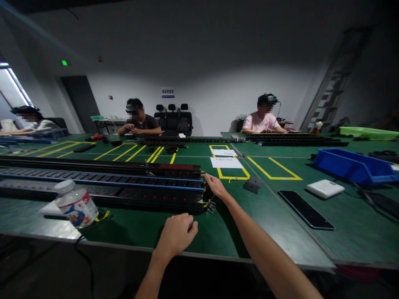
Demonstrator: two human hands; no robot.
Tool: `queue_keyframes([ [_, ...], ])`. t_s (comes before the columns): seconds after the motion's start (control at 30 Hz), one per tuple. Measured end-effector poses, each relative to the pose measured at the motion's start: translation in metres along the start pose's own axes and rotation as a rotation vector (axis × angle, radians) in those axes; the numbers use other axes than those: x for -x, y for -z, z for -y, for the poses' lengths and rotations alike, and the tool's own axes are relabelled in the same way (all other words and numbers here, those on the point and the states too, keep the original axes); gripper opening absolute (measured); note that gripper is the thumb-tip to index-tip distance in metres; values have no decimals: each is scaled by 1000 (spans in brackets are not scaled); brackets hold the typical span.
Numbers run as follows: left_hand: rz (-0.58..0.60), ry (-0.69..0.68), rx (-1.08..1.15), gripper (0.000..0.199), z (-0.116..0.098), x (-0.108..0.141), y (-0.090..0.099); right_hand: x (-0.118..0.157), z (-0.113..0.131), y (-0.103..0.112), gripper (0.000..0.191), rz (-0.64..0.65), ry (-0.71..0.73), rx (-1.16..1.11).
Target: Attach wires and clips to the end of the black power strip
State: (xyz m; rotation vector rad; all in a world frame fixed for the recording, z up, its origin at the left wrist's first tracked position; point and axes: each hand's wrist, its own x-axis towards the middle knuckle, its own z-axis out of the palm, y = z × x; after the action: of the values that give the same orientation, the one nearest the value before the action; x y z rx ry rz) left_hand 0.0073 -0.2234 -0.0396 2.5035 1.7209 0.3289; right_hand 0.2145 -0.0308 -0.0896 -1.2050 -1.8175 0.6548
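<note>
Left hand (178,234) balled up, right hand (215,185) at the end of our long black slotted strips (131,192).
So our left is a loose fist just on the near side of the strips, toward their right end; its inside is hidden, so we can't tell if it's got anything. A labelled bottle with a white cap (77,207) is in front of the strips, further left, and a dark phone (307,209) lies well off to their right. The strips run sideways across the green table (268,203), a small grey piece (211,207) by their right end. Our right fingertips are right at that end too, but we can't tell how closed they are or what they've got. Blue bin (352,166) far right of the strips, person in pink (262,120) beyond them.
</note>
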Motion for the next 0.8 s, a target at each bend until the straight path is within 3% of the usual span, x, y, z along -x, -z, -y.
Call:
queue_keyframes([
  [0.8,-1,2,-1,31,2,0,-3,-1,-3,-2,65,-3,-1,0],
])
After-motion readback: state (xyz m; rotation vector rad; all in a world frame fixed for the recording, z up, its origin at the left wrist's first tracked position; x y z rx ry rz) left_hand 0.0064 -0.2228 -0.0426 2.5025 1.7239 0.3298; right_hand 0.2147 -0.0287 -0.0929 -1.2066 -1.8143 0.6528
